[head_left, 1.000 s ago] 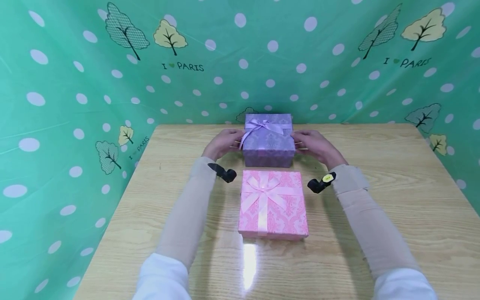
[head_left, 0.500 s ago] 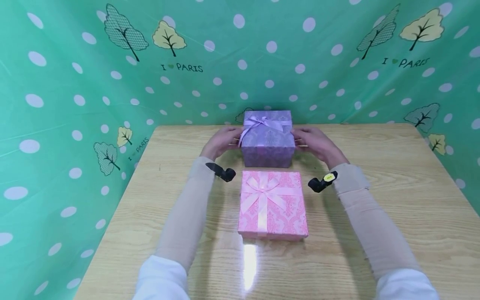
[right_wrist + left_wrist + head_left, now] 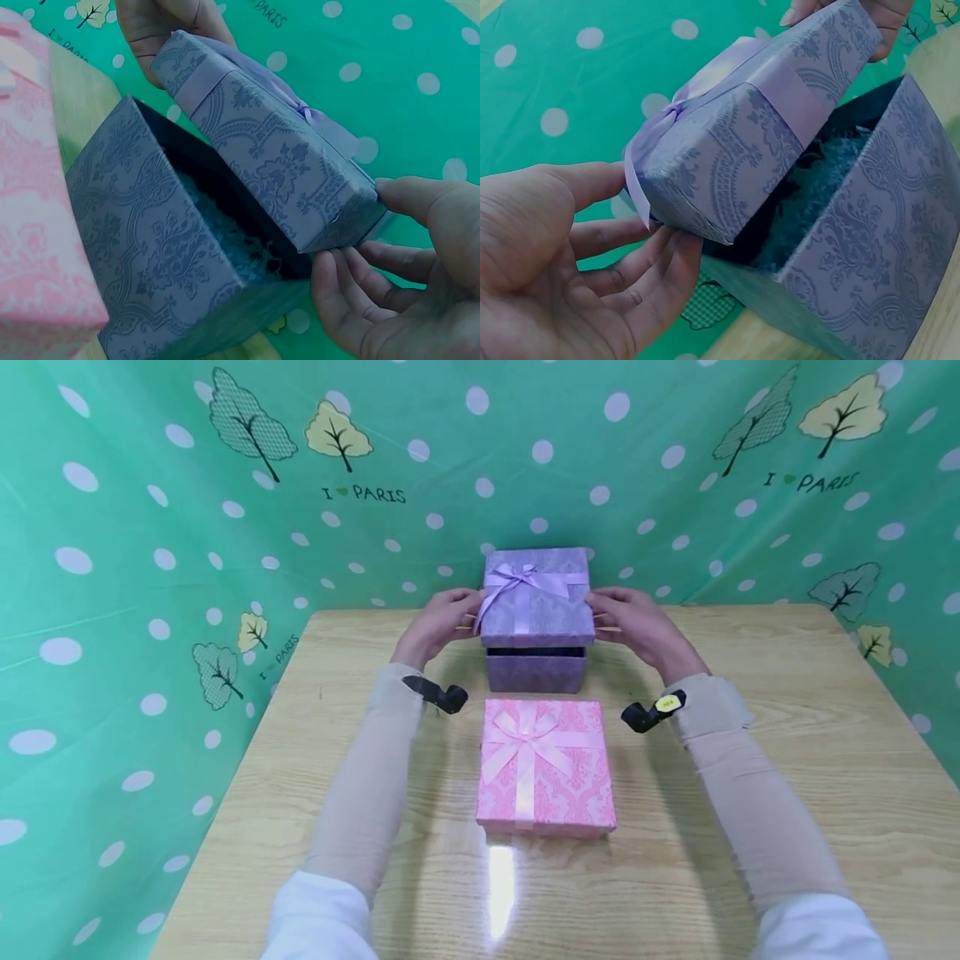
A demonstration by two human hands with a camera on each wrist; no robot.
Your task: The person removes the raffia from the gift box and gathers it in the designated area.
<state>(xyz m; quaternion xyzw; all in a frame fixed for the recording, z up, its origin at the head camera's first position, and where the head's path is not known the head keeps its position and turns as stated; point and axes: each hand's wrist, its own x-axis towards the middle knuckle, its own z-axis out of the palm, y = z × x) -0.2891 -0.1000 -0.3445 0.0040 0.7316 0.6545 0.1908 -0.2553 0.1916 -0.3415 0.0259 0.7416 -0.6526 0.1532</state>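
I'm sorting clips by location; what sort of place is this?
Probably a staged filming corner: a green polka-dot sheet hangs behind a wood-grain table, and there are two black wrist cameras.

Reaches forward with left arm (image 3: 363, 793) and right arm (image 3: 761, 814), bending both inward. Pinches with left grip (image 3: 435, 622) and right grip (image 3: 645, 627), facing each other, fingers (image 3: 676, 279) curled, thumbs (image 3: 416, 199) apparently uppermost.

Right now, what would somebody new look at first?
Probably the pink box with its pale bow, nearest on the wooden table. Next, the purple lid behind it, held by the left hand and right hand above its open box. Green spotted cloth fills the background.
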